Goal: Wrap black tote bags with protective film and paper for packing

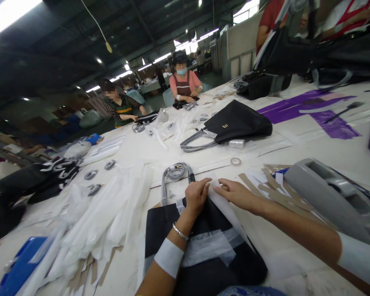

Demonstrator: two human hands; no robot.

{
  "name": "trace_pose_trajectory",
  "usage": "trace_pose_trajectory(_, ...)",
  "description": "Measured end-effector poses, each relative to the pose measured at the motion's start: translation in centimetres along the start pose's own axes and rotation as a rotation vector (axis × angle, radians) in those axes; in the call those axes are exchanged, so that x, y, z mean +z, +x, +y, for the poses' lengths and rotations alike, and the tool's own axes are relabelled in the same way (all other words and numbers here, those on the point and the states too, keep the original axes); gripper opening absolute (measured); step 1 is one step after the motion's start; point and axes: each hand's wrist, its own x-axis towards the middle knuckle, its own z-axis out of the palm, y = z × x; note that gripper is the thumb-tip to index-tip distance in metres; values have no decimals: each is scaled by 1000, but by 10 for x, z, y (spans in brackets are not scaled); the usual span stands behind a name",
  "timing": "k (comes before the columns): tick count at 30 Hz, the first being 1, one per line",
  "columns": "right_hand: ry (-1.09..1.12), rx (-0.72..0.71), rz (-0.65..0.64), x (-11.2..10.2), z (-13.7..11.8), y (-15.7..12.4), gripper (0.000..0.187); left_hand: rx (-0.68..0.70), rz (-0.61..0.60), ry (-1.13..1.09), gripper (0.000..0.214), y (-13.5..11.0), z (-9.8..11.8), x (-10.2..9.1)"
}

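One white sheet runs against the black bag on the bench: your right hand pinches its edge; your left hand curls nearly closed, its hold unclear.

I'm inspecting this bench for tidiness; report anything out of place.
The brown cardboard strips lie jumbled at differing angles beside the bulky grey plastic device, which looks untidy. Nothing is plainly spilled, and no damage shows on visible parts of the nearest flat black bag.
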Motion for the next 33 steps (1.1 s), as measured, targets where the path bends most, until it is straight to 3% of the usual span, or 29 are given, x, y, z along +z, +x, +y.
trace_pose_trajectory(4,-37,-54,35,19,-1,6,28,5,54,4,33,-1,1,1)
trace_pose_trajectory(10,-125,-139,-195,10,9,-4,24,0,95,51,28,-3,0,1)
trace_pose_trajectory(12,-99,-86,-303,4,9,-6,23,-13,101,59,29,-2,1,1)
trace_pose_trajectory(15,-69,109,-402,3,7,0,20,-15,124,41,29,-3,2,0)
trace_pose_trajectory(17,-122,187,-326,7,6,7,17,-26,144,21,30,-3,1,0)
trace_pose_trajectory(20,-238,161,-128,15,6,11,16,-55,145,-2,31,-4,0,0)
trace_pose_trajectory(22,-264,128,-97,16,4,8,16,-64,133,-11,32,-4,0,-1)
trace_pose_trajectory(24,-228,117,-153,13,0,3,15,-60,127,-24,31,-3,1,-1)
trace_pose_trajectory(27,-72,201,-349,5,-4,-2,18,-68,123,-47,31,-2,3,-3)
trace_pose_trajectory(29,-7,225,-382,2,-3,-1,18,-100,118,-66,32,-2,3,-3)
trace_pose_trajectory(33,-3,79,-93,8,7,3,21,-207,83,-193,35,0,-1,-4)
